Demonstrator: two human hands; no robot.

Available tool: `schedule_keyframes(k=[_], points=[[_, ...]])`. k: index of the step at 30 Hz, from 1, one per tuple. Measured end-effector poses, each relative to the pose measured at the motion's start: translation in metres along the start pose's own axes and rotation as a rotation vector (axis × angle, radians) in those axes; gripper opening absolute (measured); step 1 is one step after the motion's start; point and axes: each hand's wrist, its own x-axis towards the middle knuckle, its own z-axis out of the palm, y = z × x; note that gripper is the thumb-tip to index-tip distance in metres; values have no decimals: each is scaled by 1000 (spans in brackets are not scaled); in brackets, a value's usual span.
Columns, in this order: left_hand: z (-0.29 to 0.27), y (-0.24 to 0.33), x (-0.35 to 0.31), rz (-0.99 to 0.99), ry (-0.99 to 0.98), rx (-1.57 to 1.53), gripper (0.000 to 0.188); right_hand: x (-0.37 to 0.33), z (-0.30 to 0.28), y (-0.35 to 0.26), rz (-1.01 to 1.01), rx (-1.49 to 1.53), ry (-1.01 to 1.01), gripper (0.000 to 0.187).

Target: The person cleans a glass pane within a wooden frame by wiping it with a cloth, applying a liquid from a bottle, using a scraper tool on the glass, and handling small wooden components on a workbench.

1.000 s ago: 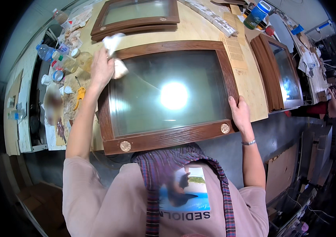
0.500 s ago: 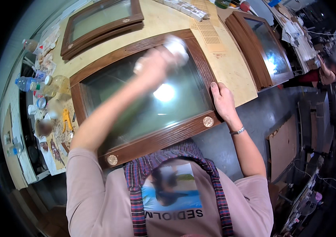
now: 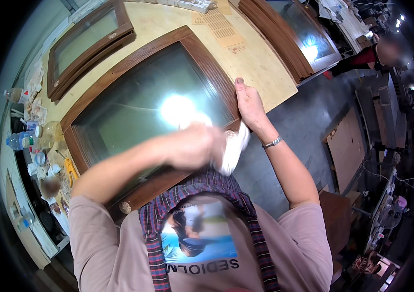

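Observation:
A brown wooden door frame (image 3: 211, 80) with a glass pane (image 3: 129, 95) lies in front of me, its near edge close to my body. Blurred by motion, my left hand (image 3: 195, 146) is closed on a white cloth (image 3: 234, 151) over the near right corner of the frame. The cloth hangs past the frame's right side, below my right hand (image 3: 252, 104). That hand grips the frame's right edge, thumb on top and fingers hidden beneath. A bright light reflects in the glass. Round gold-coloured discs (image 3: 125, 208) mark the near corners.
More framed glass doors are stacked at the back left (image 3: 90, 56) and right (image 3: 285, 41) of the worktable (image 3: 272, 82). Orange perforated sheets (image 3: 216, 27) lie between them. Plastic bottles (image 3: 49, 134) and a yellow-handled tool (image 3: 71, 168) crowd the left side. Another person (image 3: 362, 58) is at far right.
My left hand has swept the cloth from the far right part of the glass down to the near right corner. My right hand stays on the right edge. The whole view has shifted.

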Motion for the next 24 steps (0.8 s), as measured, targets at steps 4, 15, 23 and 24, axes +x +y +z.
schedule_keyframes(k=[4,15,23,24], points=[[-32,13,-18,77,304,-316,19,2,2,1,-21,-57,13,72],[16,-14,-16,-27,369,190,14,-2,3,-7,-27,-81,-5,64],[-76,-85,-102,-400,670,928,28,-1,-1,-11,-45,-204,-5,58],[-90,-96,-138,-506,763,835,25,1,0,-9,-49,-187,-8,54]])
